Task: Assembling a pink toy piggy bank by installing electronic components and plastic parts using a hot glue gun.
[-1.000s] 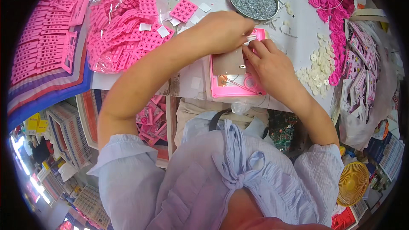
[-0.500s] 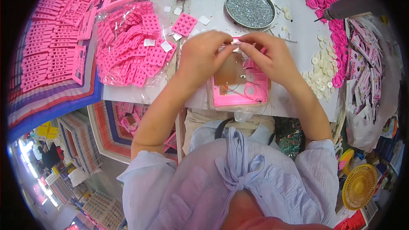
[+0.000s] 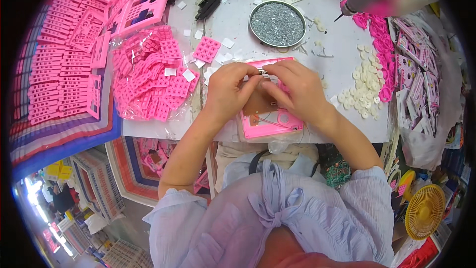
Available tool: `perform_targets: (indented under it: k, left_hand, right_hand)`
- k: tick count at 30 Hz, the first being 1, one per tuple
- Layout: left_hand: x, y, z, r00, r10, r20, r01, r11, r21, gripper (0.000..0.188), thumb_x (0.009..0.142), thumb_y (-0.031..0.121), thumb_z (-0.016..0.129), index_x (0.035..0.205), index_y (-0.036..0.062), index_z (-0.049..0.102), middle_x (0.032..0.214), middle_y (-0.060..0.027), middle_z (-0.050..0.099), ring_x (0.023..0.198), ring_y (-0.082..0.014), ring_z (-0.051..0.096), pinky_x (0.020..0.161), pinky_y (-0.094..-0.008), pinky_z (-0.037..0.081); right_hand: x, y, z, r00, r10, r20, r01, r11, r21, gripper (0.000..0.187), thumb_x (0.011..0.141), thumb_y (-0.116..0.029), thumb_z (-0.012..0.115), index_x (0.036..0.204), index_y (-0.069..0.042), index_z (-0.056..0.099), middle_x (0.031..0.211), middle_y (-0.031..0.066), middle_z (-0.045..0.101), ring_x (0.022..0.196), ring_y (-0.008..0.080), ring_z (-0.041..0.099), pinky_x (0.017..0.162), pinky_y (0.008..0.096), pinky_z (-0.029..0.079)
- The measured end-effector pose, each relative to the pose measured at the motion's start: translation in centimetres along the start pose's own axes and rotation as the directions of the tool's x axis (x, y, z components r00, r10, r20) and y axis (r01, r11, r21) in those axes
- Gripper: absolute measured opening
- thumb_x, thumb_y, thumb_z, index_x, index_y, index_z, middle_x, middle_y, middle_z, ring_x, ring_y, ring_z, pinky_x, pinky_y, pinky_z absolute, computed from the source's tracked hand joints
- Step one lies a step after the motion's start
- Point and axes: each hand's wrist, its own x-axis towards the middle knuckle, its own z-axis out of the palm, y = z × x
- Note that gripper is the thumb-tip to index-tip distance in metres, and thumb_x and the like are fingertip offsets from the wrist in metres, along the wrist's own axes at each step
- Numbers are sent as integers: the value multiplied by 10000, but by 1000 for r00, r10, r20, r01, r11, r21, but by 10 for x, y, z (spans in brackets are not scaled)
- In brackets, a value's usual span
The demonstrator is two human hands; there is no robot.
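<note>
A pink plastic casing lies open at the table's near edge. Inside it sits a brown circuit board, and thin wires trail across the casing's near part. My left hand and my right hand meet over the board's far end. Their thumbs and forefingers are pinched around a small shiny piece, too small and covered to name. The casing's far rim shows just beyond my fingertips.
A round tin of screws stands beyond the casing. Left are a bag of pink keypads and stacked pink panels. White discs and pink cords lie right. A power screwdriver hangs at the upper right.
The whole view has shifted, showing more of the table's far side. My hands have come slightly nearer along the casing, uncovering its far rim. Both stay pinched together.
</note>
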Motion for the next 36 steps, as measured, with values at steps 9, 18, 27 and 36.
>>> perform_targets:
  k: [9,18,27,36]
  left_hand:
    - [-10,-6,-4,935,354,31,-353,913,205,156,790,99,771,921,98,686,878,-41,702,792,-245,655,732,-375,459]
    - [-18,-8,-5,987,157,-37,-153,984,96,107,808,92,738,900,97,682,851,-40,705,791,-229,653,789,-370,424]
    - [-31,-15,-14,981,166,-98,-143,968,206,100,808,82,754,896,92,705,834,-37,707,783,-228,649,786,-354,416]
    - [-22,-12,-14,995,65,-79,-59,996,71,117,812,100,763,922,87,724,828,-42,698,806,-229,650,741,-337,442]
  right_hand:
    - [29,12,-4,948,-48,315,-22,976,216,339,911,-326,681,1104,-49,706,995,112,686,930,321,653,827,425,519]
    - [205,122,115,881,-438,180,469,750,-467,411,736,-155,739,1106,-28,614,967,121,654,981,282,607,801,407,507]
    - [141,57,25,978,-154,139,159,987,-20,401,811,-157,716,1181,-22,643,1041,147,673,854,341,663,813,401,539]
    - [11,-1,-52,855,-2,519,107,979,-173,519,711,-158,735,1198,-17,624,1014,146,631,890,334,621,770,424,533]
